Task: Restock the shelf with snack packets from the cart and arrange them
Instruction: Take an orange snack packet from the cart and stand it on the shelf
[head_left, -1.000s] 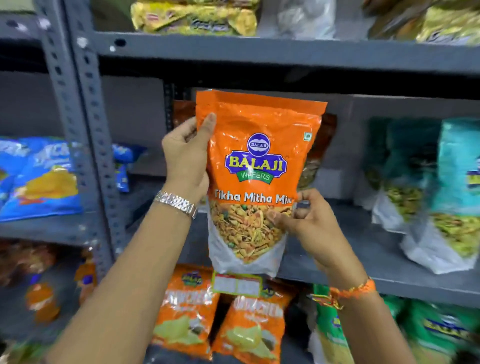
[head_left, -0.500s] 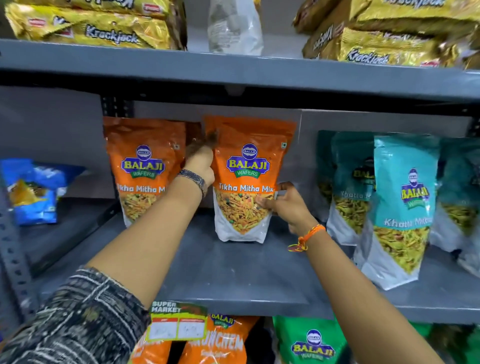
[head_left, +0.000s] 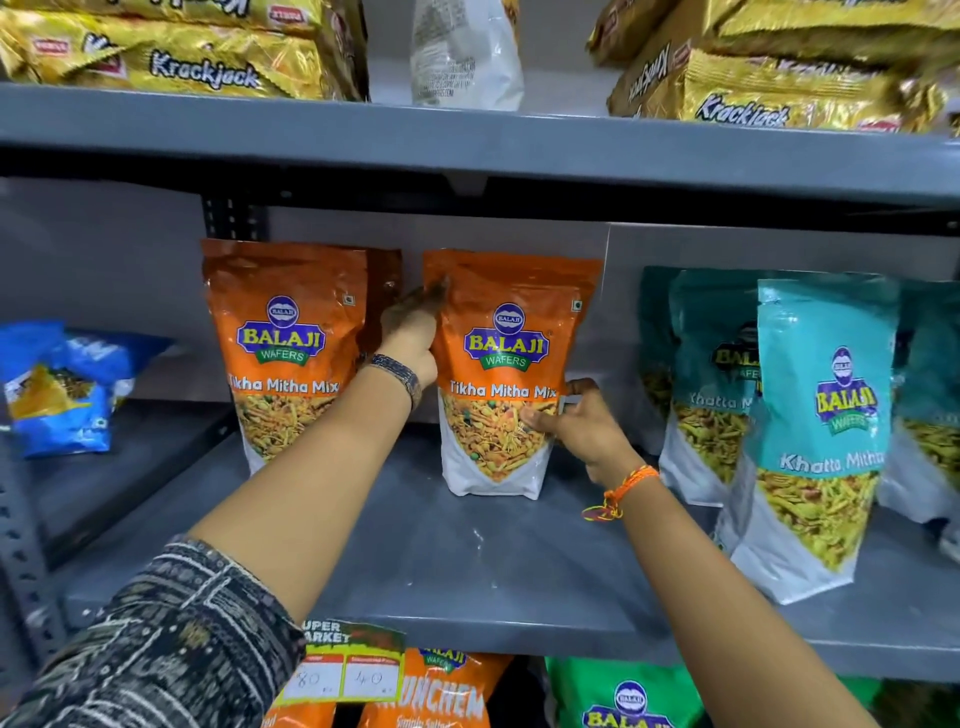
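tikha mitha mix packet (head_left: 501, 384) stands upright on shelf (head_left: 467, 566), near back, beside matching orange packet (head_left: 283, 353). your left hand (head_left: 413, 338) grips its upper left edge, right hand (head_left: 569, 421) pinches its lower right side. placing nearly done; letting go, squaring row left. cart unseen.

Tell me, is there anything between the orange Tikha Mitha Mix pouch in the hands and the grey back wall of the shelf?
Nothing visible. The orange Tikha Mitha Mix pouch stands upright, held by left hand and right hand; what lies directly behind it is hidden.
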